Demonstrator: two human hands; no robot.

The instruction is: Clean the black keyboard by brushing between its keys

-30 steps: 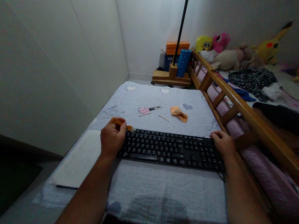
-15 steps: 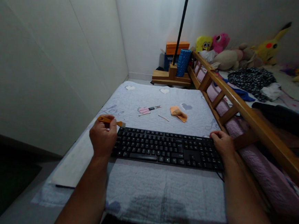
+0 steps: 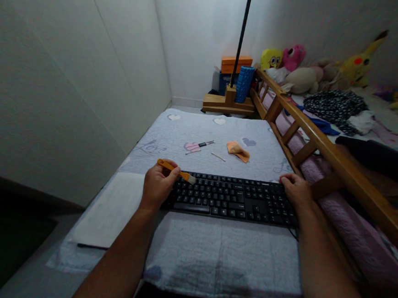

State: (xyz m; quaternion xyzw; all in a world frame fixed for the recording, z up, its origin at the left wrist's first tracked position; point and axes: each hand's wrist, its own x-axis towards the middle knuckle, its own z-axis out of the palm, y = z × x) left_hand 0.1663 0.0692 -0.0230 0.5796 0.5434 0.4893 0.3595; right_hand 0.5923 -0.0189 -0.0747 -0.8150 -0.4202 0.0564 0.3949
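A black keyboard [image 3: 229, 199] lies flat on the cloth-covered table, its keys facing up. My left hand [image 3: 158, 182] is closed around a small brush [image 3: 183, 174] with a yellow handle and pale bristles. The bristles are over the upper left keys; whether they touch is hard to tell. At the keyboard's right end, my right hand [image 3: 295, 191] grips the edge, thumb and fingers at its far corner. Part of the keyboard's left end is hidden behind my left hand.
Beyond the keyboard lie an orange cloth [image 3: 238, 151], two cotton swabs, one a white swab [image 3: 218, 156], and a slim black-handled tool [image 3: 206, 143]. A white sheet [image 3: 107, 210] rests at the left. A wooden bed rail [image 3: 310, 135] runs along the right.
My left hand has moved right with the brush, from beyond the keyboard's left end to over its upper left keys. My right hand has stayed at the right end.
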